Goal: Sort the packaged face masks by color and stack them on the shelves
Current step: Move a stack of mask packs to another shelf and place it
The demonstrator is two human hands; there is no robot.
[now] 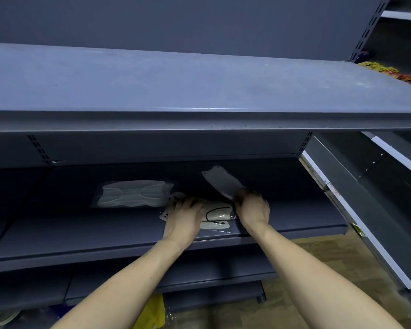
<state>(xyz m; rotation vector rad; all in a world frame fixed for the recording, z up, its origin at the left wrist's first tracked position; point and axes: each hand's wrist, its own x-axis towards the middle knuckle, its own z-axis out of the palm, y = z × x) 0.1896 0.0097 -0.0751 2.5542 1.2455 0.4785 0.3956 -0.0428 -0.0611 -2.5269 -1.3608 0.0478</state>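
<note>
— where does the pale packaged mask sit from your grip?

— centre right of the frame: your right hand (253,206) pinches the lower corner of a flat grey-white packaged face mask (222,181), which rises up and to the left from the fingers, its long axis slanting toward the dark back panel. it hangs tilted, clear of the shelf.

— and your other hand?

— your left hand (184,213) lies fingers spread and fairly straight on a small heap of clear-wrapped white masks with black ear loops (217,216), pressing it down, gripping nothing. that heap lies between your two hands, touching both as far as can be seen.

— which pile is nearer?

— the heap, just below the held pack. a lone clear-bagged white mask (134,194) lies flat to the left, long axis across the frame, nearer your left hand.

— the surface, the room?

— a flat blue-grey metal shelf (81,236), bare to the left, under a low upper shelf (199,119) that limits headroom.
</note>
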